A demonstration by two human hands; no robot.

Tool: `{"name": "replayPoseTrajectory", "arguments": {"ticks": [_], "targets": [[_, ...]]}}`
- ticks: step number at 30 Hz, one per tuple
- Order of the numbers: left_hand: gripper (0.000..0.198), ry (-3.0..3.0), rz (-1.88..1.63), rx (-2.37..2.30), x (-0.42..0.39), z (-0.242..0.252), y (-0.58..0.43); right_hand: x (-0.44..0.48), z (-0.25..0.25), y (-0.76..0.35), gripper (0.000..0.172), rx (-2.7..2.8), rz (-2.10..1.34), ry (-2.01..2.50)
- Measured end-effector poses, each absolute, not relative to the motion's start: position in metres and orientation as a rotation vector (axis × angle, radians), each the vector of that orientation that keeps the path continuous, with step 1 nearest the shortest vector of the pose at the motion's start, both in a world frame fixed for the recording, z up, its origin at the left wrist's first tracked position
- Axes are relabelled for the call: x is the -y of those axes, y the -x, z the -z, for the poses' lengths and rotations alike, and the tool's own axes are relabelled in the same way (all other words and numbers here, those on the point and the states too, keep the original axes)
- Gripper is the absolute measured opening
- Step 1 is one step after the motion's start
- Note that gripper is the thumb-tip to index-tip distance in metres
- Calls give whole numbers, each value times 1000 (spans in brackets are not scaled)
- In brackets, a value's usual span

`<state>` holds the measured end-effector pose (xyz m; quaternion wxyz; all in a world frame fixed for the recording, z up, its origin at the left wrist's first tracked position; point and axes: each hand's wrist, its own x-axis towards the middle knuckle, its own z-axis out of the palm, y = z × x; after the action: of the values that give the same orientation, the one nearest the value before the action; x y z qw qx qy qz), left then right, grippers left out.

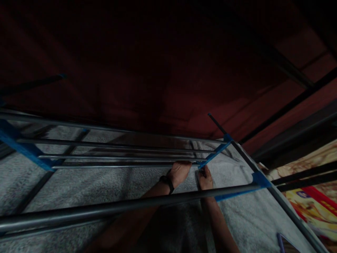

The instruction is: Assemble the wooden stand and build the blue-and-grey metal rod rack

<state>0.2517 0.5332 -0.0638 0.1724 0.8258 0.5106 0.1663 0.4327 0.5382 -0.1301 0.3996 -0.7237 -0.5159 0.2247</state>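
Observation:
A rack of grey metal rods (118,144) joined by blue connectors (217,154) spans the view. My left hand (181,173), with a black band on the wrist, is wrapped over the lowest rod of the far tier near its right end. My right hand (205,178) is closed at the lower corner of the right blue connector; a small dark thing shows between its fingers, too small to name. A thicker near rod (105,209) crosses in front of both forearms.
Dark red fabric (147,88) hangs behind the rack. Grey textured cloth (110,186) lies beneath it. Long side poles (292,214) run down the right. A red and yellow package (313,203) and a phone-like object (286,244) lie at the lower right.

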Motion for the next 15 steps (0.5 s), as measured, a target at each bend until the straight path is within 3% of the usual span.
{"name": "replayPoseTrajectory", "arguments": {"ticks": [15], "targets": [[38,-2448,-445,-1426,-539,66,-259,-535,122,-428,75,1326,-581,1844]]}}
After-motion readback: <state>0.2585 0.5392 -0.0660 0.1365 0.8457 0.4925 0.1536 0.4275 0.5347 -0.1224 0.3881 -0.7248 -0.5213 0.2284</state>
